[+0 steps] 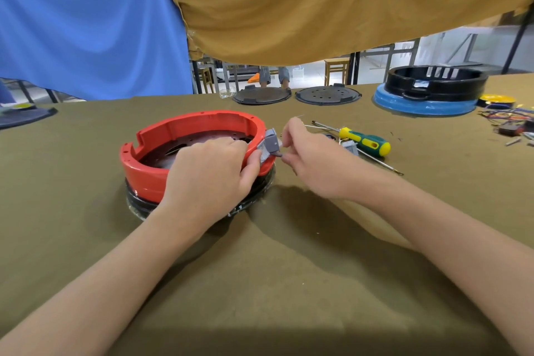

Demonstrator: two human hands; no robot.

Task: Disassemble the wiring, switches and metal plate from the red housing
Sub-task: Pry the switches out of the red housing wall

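Observation:
The red housing (pixel 161 140) is a round ring that sits on a dark base on the olive cloth, left of centre. Inside it lies a dark perforated metal plate (pixel 199 138). My left hand (pixel 211 170) grips the housing's right rim, fingers inside and thumb outside. A grey switch (pixel 271 143) sticks out of the rim's right side. My right hand (pixel 306 159) pinches the switch's outer end with its fingertips. A second grey switch (pixel 350 148) lies loose on the cloth behind my right hand.
A yellow-green screwdriver (pixel 365 141) and thin metal rods lie right of my hands. Two dark round plates (pixel 261 95) rest at the far edge. A black ring on a blue base (pixel 427 95) and a tangle of wires (pixel 508 118) sit far right.

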